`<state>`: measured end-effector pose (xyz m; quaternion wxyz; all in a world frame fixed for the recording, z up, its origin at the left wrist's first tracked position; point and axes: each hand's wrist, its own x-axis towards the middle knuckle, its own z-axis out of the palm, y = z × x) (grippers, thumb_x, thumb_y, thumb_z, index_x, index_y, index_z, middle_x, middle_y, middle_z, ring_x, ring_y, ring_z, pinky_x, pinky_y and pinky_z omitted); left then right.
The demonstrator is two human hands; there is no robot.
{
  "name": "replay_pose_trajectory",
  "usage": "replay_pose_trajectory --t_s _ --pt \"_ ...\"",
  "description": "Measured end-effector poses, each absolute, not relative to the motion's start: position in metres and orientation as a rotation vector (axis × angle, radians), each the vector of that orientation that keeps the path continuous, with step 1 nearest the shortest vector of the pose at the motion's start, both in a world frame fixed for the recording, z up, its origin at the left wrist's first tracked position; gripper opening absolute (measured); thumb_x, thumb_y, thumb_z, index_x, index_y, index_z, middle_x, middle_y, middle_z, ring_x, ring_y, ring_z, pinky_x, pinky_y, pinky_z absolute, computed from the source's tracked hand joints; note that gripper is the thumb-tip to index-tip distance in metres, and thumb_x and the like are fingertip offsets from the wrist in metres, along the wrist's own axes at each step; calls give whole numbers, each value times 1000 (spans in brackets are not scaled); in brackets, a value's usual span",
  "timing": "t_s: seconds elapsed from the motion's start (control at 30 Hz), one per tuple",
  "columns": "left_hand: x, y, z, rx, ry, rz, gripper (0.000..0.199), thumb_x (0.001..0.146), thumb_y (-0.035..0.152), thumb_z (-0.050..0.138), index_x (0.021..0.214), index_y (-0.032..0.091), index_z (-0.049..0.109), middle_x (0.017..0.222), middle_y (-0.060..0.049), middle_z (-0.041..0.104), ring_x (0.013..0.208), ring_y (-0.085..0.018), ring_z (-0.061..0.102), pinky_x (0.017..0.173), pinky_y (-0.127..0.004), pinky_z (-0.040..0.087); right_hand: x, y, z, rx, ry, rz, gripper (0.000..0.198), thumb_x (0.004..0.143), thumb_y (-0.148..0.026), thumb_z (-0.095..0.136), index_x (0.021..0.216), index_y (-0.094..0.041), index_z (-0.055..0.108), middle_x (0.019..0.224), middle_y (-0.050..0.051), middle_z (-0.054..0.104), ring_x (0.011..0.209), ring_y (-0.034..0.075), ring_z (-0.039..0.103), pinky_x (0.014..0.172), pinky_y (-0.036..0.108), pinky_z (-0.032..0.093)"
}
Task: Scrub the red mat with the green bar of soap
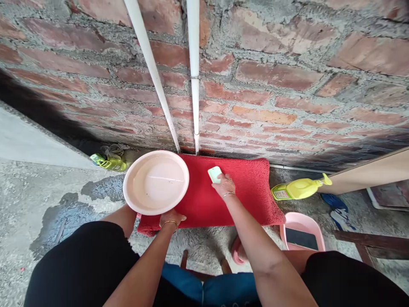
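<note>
A red cloth (pixel 204 192) with a nubby border covers a low surface against the wall. My right hand (pixel 225 186) is closed around a pale green rounded block (pixel 214 174), held on or just above the cloth. I cannot make out whether it is soap or a brush. A pale pink basin (pixel 134 202) with water in it stands at the cloth's left end. Against its near rim, at the cloth's front edge, rests my left hand (pixel 171 217), thumb stretched out to the right. The basin partly hides its other fingers.
A yellow-green pump bottle (pixel 297 189) is right of the cloth, above a pink tub (pixel 321 234) with a dark flat piece inside. Another yellow-green bottle (pixel 111 163) is at left. Two white pipes (pixel 194 55) run down the brick wall (pixel 281 76). Wet patches (pixel 68 219) mark the floor.
</note>
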<state>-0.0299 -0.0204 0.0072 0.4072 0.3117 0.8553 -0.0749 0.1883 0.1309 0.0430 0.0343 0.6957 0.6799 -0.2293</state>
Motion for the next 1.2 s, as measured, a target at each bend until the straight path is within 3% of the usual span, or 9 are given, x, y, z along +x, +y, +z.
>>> replay_pose_trajectory --t_s 0.2,0.37,0.53,0.87,1.03,1.2 --pt "-34 -17 1 824 2124 -288 69 56 44 83 115 15 64 134 -22 58 123 -37 55 97 -42 47 349 118 42 2563 1669 -621 45 72 -44 70 112 -23 62 112 9 58 96 22 61 86 32 44" --pt "-32 -19 0 826 2142 -258 73 54 45 84 118 17 62 134 -20 58 123 -36 56 96 -40 49 426 80 40 2840 1252 -603 44 73 -51 66 104 -19 63 105 15 62 101 30 60 83 39 46" --pt "-29 -23 7 764 2180 -180 75 51 41 86 119 20 62 133 -17 60 121 -34 57 93 -39 50 351 76 37 2834 1594 -704 43 70 -51 69 100 -22 61 101 10 64 98 27 61 83 36 46" --pt "-26 -24 7 689 2180 -160 72 45 35 89 111 18 67 129 -18 62 115 -36 60 87 -41 52 105 81 44 2236 1965 -988 43 74 -49 66 111 -27 61 113 5 58 95 21 61 78 32 46" --pt "-29 -24 5 738 2180 -169 64 49 37 88 106 18 68 126 -19 64 116 -37 60 88 -42 51 103 82 40 2008 2180 -857 40 72 -41 69 109 -26 62 113 6 56 100 23 58 84 33 44" --pt "-30 -21 7 751 2152 -257 74 53 43 85 118 15 63 130 -21 61 118 -36 59 90 -41 50 201 89 38 2186 2082 -675 44 71 -40 71 111 -25 62 109 6 57 98 21 58 86 31 43"
